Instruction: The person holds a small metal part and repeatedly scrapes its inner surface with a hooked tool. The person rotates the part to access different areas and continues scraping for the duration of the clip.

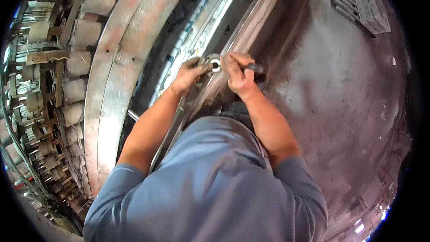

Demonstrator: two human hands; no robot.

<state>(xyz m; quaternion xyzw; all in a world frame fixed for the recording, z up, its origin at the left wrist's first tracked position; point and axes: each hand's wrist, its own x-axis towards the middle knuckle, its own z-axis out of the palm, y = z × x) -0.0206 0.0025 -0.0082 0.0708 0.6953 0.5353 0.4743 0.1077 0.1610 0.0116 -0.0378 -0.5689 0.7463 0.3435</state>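
Note:
In front of my body, my left hand is closed on a small round metal ring, pinched at its left side by thumb and fingers. The ring has a bright face and a dark hole in the middle. Right beside it, my right hand is wrapped round a slim tool with a dark handle, which juts out to the right of the fist. The working end of that tool is hidden by my fingers at the ring's edge. Both hands are above a long metal rail.
A wide curved metal band runs along the left, beyond a blue-edged strip. Rows of rollers and cables fill the far left. Grey floor spreads on the right, with a slotted grate and a white printed box at the back.

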